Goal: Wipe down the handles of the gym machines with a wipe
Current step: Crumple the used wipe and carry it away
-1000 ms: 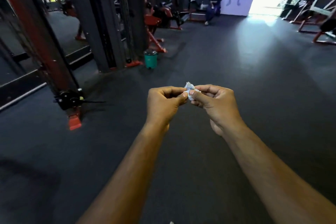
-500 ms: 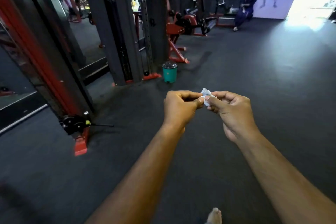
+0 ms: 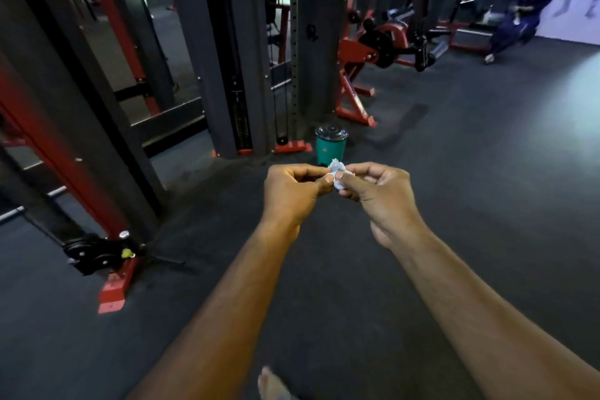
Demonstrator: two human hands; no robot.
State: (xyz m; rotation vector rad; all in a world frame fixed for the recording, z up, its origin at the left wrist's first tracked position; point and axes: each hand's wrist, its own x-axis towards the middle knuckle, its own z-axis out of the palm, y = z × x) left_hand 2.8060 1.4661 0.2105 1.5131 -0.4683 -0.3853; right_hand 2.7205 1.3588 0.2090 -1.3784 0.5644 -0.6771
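Note:
A small crumpled white-blue wipe (image 3: 337, 172) is pinched between both hands, held out in front of me above the dark floor. My left hand (image 3: 290, 195) pinches its left side with thumb and forefinger, the other fingers curled. My right hand (image 3: 373, 195) pinches its right side the same way. Most of the wipe is hidden by the fingertips. A black and red cable machine (image 3: 227, 52) stands ahead on the left. No machine handle is within reach of either hand.
A teal bin with a dark lid (image 3: 330, 146) stands on the floor just beyond my hands. A red-footed rack post (image 3: 112, 294) sits at lower left. More red machines (image 3: 383, 42) and a seated person (image 3: 516, 23) are at the back right. My bare foot (image 3: 271, 383) shows at the bottom.
The view has swung left and closer to the cable machine and the teal bin. Both hands keep the same pinch on the wipe. My foot has come into view.

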